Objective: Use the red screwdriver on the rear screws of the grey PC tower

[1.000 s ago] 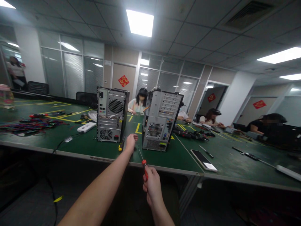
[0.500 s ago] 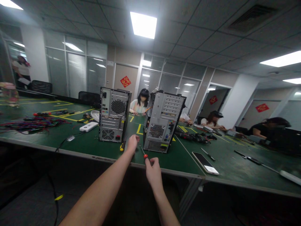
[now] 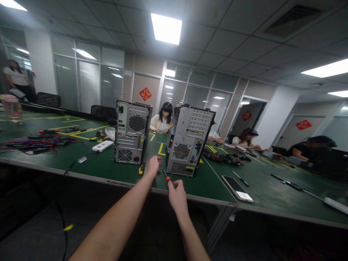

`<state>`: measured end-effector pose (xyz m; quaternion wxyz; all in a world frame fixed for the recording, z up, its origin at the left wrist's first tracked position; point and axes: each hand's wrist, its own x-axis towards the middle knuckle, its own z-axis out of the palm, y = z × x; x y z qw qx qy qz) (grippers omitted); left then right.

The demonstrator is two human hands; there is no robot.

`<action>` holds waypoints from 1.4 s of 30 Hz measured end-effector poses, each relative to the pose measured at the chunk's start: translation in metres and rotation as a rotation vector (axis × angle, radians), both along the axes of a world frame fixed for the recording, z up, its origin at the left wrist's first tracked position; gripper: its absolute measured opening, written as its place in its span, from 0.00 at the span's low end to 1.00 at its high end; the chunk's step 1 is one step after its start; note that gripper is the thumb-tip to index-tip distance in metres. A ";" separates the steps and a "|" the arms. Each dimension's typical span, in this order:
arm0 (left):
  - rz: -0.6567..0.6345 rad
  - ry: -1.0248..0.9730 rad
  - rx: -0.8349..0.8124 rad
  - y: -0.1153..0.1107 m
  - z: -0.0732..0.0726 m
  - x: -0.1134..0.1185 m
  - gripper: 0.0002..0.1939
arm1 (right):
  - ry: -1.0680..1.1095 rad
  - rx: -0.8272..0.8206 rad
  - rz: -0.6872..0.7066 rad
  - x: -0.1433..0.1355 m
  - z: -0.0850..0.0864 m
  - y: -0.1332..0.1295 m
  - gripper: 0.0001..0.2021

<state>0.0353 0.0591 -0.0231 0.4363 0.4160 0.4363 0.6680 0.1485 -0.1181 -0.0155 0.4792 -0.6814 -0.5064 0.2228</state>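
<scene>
My right hand, low before the right-hand computer case, is closed round the handle of a red screwdriver. Its thin shaft points up and a little left, toward the foot of that case. Between the two cases rests my left hand, its fingers curled together; whatever they may hold is hidden. Just left of it, a yellow-and-black screwdriver lies on the green table. The left-hand computer case stands upright with its back panel facing me.
Left are a power strip, a white basket and a heap of thin cables. Rightward lie a phone, a pen-like tool and black cables. Several people sit across the table; another person stands far left.
The standing person at the far left has moved further left. My hands and the red screwdriver have barely shifted, and both computer cases stay where they were.
</scene>
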 end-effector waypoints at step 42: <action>-0.211 0.096 0.040 -0.012 0.007 -0.001 0.29 | 0.210 0.110 0.217 -0.006 -0.016 -0.036 0.19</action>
